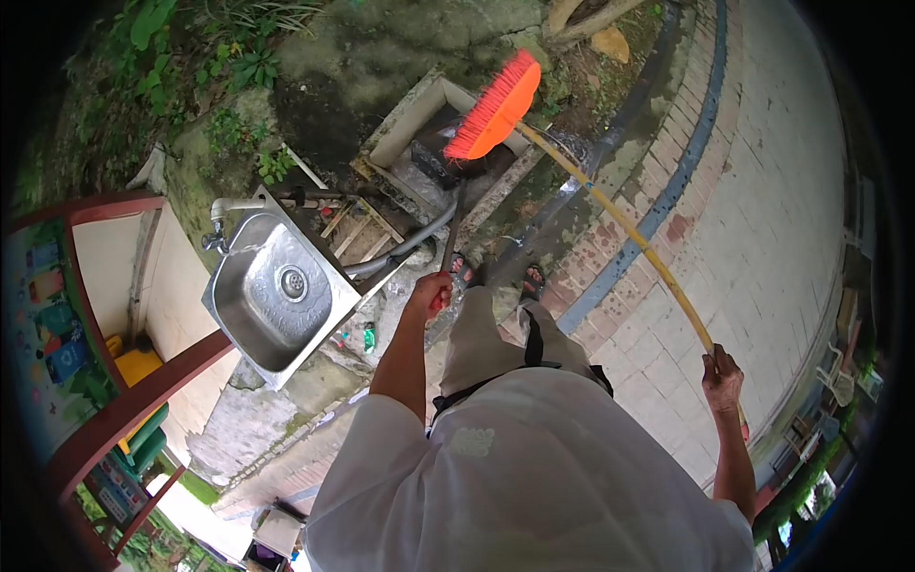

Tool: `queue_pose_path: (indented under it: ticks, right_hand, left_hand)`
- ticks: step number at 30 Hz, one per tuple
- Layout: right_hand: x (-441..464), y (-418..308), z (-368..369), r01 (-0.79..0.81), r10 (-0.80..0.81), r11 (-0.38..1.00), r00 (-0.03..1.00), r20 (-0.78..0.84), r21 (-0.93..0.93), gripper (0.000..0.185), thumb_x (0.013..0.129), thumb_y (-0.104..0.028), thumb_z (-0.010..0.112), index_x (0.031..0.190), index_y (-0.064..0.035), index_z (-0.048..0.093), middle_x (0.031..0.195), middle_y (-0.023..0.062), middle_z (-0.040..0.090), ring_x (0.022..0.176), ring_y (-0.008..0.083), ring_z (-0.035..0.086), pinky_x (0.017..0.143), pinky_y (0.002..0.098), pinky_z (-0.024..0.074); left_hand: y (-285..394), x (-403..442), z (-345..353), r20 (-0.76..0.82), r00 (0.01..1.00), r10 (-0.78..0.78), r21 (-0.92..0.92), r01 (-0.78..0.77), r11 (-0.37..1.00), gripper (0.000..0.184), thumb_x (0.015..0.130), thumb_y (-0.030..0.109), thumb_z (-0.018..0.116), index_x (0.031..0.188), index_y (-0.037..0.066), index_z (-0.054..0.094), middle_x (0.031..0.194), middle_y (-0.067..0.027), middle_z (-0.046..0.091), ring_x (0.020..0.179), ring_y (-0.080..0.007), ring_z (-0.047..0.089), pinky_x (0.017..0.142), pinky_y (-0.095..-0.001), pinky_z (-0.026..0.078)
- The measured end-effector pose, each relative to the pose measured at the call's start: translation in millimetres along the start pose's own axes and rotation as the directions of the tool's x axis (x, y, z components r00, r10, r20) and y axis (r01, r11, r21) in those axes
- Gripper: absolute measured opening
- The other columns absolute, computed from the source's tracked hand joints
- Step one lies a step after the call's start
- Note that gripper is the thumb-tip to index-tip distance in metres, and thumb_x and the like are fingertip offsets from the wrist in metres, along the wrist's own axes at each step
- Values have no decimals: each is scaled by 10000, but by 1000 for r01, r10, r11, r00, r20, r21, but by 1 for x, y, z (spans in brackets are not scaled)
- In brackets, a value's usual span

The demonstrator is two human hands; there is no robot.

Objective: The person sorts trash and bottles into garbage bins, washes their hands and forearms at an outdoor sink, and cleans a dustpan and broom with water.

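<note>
My right hand (722,377) is wrapped round the yellow pole of a broom (624,224). The broom's orange head with red bristles is raised over one side of a concrete basin (396,129). In my closed left hand (434,291) is the dark handle of what looks like a long-handled dustpan (454,229). That handle slants into the basin, where a black box-like part (434,164) shows in the wet. The broom head partly covers the basin's inside, so how the handle and the black part join is not clear.
A steel sink (286,296) with a tap (215,238) stands at the left, and a grey drain hose (405,248) runs from it to the basin. A wooden slatted frame (362,232) lies between them. Paving (743,191) extends along the right; plants (238,62) grow behind.
</note>
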State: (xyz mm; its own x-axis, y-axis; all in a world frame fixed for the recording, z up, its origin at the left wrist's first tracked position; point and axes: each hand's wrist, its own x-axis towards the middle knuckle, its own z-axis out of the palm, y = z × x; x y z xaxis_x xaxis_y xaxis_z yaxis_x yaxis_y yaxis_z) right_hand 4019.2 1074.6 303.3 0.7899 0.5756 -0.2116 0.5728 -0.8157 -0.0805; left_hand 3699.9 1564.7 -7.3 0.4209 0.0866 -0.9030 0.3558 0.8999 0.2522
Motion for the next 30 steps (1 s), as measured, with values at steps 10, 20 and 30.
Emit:
queue_pose_path:
  ticks: [10,20,30]
  right_hand:
    - [6,1,-4,37,-37,999,999,12,-12,132,850,-121,627,973,-98,588,674,119,593,598,343,589,515,449,476]
    - [-5,13,-2,11,-10,1000,1000,4,-10,90,859,-142,613,934,-100,585,664,131,590,610,358,589,542,465,464]
    - [-2,16,1,-52,51,997,998,23,55,78,865,-137,600,911,-74,594,693,159,597,645,381,589,562,461,460]
  left_hand:
    - [-1,-8,-33,297,952,-77,-312,173,934,258,912,95,561,1151,8,516,737,10,499,477,-23,387,364,-166,269]
    - [3,-11,-36,400,912,-90,-476,290,830,314,935,89,532,1205,-63,482,730,-5,482,466,-32,381,345,-163,262]
    - [-6,-7,-26,405,911,-72,-415,254,873,326,943,107,538,1247,0,491,728,-2,489,468,-30,375,340,-165,257]
